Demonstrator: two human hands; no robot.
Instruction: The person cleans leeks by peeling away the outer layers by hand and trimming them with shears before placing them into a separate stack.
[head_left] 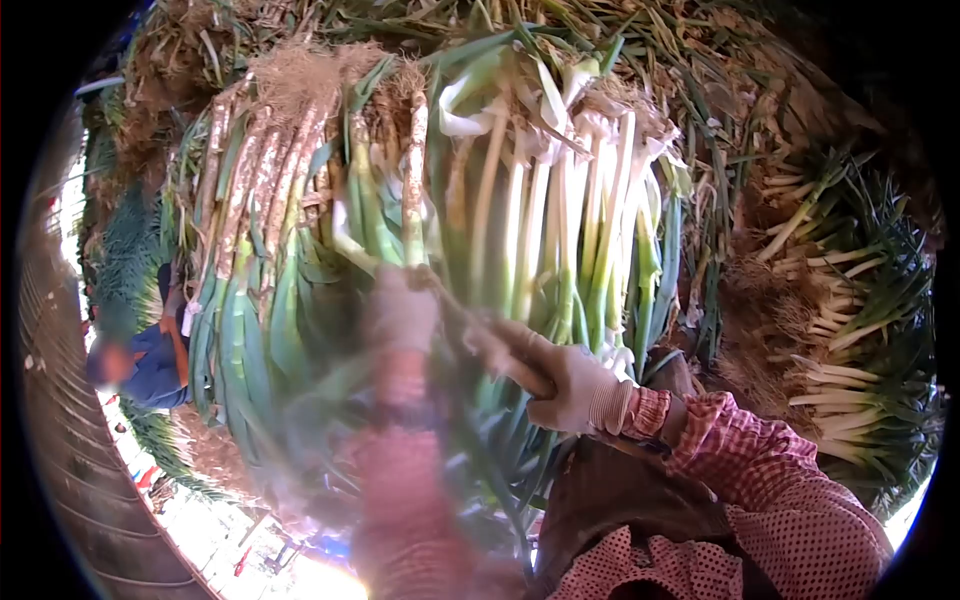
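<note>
A row of long green onions lies in front of me, roots pointing away. The stalks on the left still carry brown, soil-stained skin, while those on the right show clean white shafts. My left hand, in a pale glove, is smeared by motion over the lower middle of the row, its fingers not distinct. Just to the right, my gloved right hand is closed around a thin brownish green onion stalk. A blurred strand runs between both hands.
Dry leaves and peeled skins heap up behind the row. More green onions are stacked at the right, roots inward. A person in dark blue is at the far left, beside another pile. My dark apron shows below.
</note>
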